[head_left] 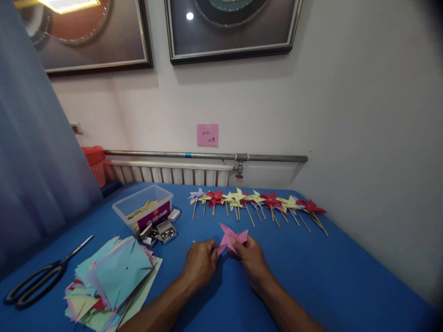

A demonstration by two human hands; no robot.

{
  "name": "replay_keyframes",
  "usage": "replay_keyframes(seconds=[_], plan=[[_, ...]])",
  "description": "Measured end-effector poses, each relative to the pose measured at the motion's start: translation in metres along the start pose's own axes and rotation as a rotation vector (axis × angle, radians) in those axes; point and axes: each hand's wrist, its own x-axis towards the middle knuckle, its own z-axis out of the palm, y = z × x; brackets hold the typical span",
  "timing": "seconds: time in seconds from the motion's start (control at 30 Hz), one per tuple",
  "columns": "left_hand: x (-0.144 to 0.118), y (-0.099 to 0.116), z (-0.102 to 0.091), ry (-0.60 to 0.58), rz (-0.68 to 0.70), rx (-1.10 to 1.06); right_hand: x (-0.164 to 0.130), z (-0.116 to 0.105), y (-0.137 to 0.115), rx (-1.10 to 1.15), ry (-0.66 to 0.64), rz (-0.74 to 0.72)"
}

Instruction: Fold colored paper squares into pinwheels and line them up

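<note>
A pink paper pinwheel (231, 238) is held just above the blue table (311, 276) between both hands. My left hand (201, 261) pinches its left corner, and my right hand (251, 259) grips its right side with fingers curled over the folded points. Beyond them, a row of several finished pinwheels on wooden sticks (258, 203), in purple, red and yellow, lies along the far side of the table.
A stack of cut coloured paper squares (112, 281) lies at the near left, with black scissors (41, 279) beside it. A clear plastic box of wooden sticks (143, 210) and small open boxes of pins (161, 233) sit behind the stack. The wall and a radiator pipe (207, 157) bound the far edge.
</note>
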Motion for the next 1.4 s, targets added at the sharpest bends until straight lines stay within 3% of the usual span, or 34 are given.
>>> replay_keyframes(seconds=[0.2, 0.43, 0.63, 0.97, 1.13, 1.4], plan=[[0.001, 0.0, -0.004, -0.084, -0.003, -0.085, 0.008, -0.008, -0.002, 0.04, 0.013, 0.009], [0.002, -0.003, -0.009, 0.001, 0.007, 0.029, 0.02, -0.024, -0.006, 0.077, 0.154, 0.014], [0.001, -0.003, -0.011, 0.031, -0.012, 0.115, 0.02, -0.023, -0.008, 0.096, 0.163, 0.02], [0.001, -0.003, -0.019, -0.05, -0.006, 0.202, 0.02, -0.025, -0.006, 0.057, 0.157, 0.012], [0.003, -0.005, -0.018, -0.088, -0.032, 0.104, 0.019, -0.025, -0.008, 0.04, 0.132, 0.008], [0.007, -0.011, -0.011, -0.321, -0.085, -0.246, 0.023, -0.027, -0.006, 0.021, 0.087, 0.028]])
